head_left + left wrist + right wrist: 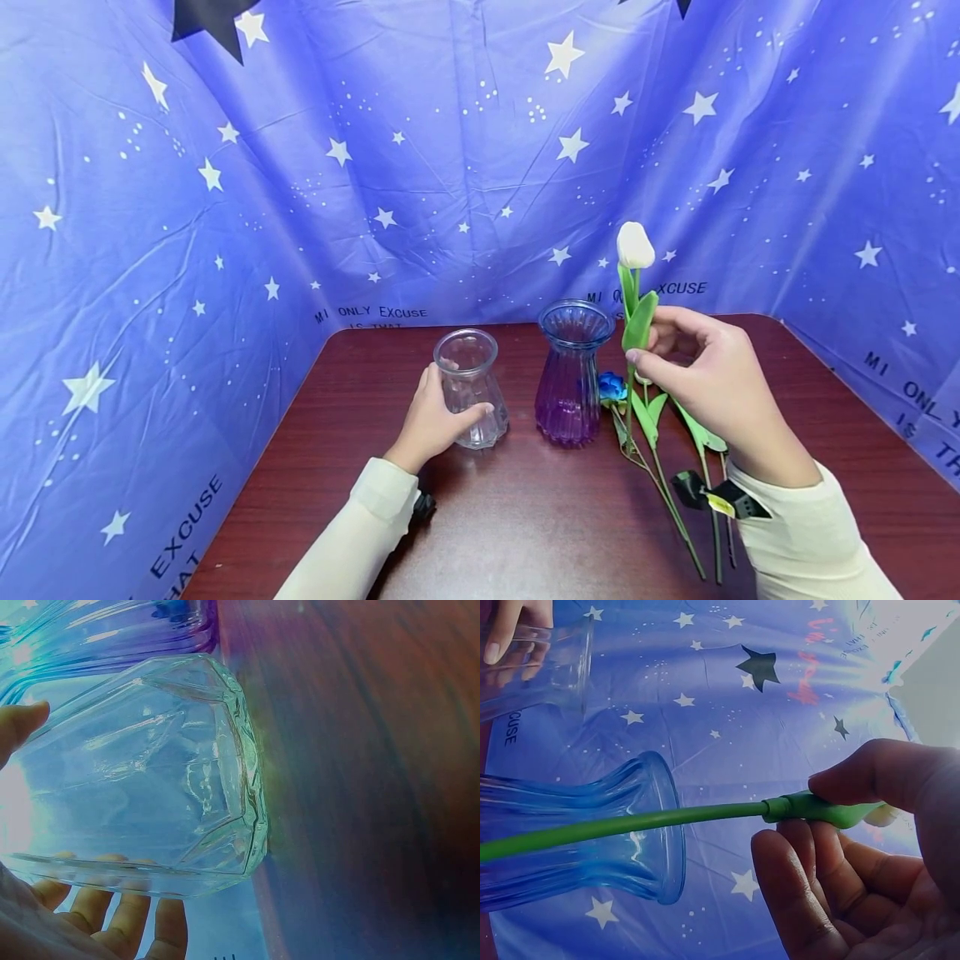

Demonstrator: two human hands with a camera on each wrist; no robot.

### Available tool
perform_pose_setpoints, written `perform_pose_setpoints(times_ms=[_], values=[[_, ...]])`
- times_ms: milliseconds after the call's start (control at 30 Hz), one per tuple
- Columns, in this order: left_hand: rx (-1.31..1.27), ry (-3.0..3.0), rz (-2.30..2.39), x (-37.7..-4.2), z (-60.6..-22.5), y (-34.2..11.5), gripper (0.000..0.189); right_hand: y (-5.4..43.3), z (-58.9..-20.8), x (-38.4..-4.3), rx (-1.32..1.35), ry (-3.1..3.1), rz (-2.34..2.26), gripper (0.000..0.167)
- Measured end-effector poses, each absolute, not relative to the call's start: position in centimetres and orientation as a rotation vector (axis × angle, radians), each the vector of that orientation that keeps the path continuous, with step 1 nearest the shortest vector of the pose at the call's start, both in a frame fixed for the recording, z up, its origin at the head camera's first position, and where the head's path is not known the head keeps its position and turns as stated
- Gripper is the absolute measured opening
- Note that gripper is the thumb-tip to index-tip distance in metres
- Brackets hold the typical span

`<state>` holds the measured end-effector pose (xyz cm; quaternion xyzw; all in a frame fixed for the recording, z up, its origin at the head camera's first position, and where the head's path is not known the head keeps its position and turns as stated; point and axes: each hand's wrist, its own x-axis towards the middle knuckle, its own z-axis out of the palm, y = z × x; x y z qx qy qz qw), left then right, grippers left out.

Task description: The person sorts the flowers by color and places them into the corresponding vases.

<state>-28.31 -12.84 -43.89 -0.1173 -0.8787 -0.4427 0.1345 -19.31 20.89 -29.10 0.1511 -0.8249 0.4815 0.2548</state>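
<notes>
My left hand [435,423] grips a clear glass vase [480,396] standing on the table, thumb on its near side and fingers round the far side. In the left wrist view the clear vase [150,772] lies between thumb and fingertips. Between thumb and fingers, my right hand [705,358] pinches a white tulip [636,245] upright by its stem, just at the green leaves. In the right wrist view the green stem [660,819] passes in front of the blue vase. That blue-to-purple glass vase [570,392] stands between my hands.
Right of the purple vase, under my right hand, lie a blue flower [612,387] and several other green-stemmed flowers [663,475]. The dark red wooden table [495,533] reaches back to a blue star-patterned cloth [465,167] hanging on three sides.
</notes>
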Motion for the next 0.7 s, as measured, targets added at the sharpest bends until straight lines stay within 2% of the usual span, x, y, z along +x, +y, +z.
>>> perform_pose_setpoints(times_ms=[700], values=[[-0.332,-2.542,-1.279,-28.32,-43.86,-12.8,0.095,20.37,-28.63,-18.92,0.433,-2.199,1.398,0.026]])
